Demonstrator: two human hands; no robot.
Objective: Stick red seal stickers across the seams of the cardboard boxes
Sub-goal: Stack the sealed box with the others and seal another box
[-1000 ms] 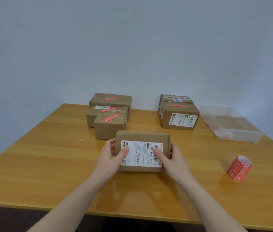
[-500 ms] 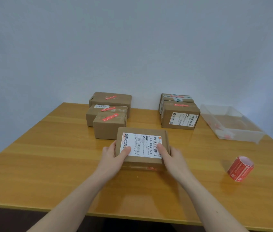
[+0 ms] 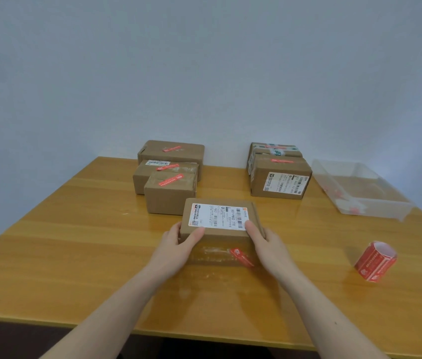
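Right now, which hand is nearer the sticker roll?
Right. The right hand grips the right end of the held box, with the sticker roll lying farther out on its side; the left hand grips the box's far end.

Even, soft indoor light; pale wall [image 3: 204, 73] shades darker toward the corners. Glossy tabletop [image 3: 62, 255] carries faint reflections and glare near the 2 hands. Wide-angle bending curves the table edges. Label print is too small to read.

Wooden table [image 3: 75, 229], clear plastic tray [image 3: 375, 203] at right, pale wall [image 3: 204, 73]
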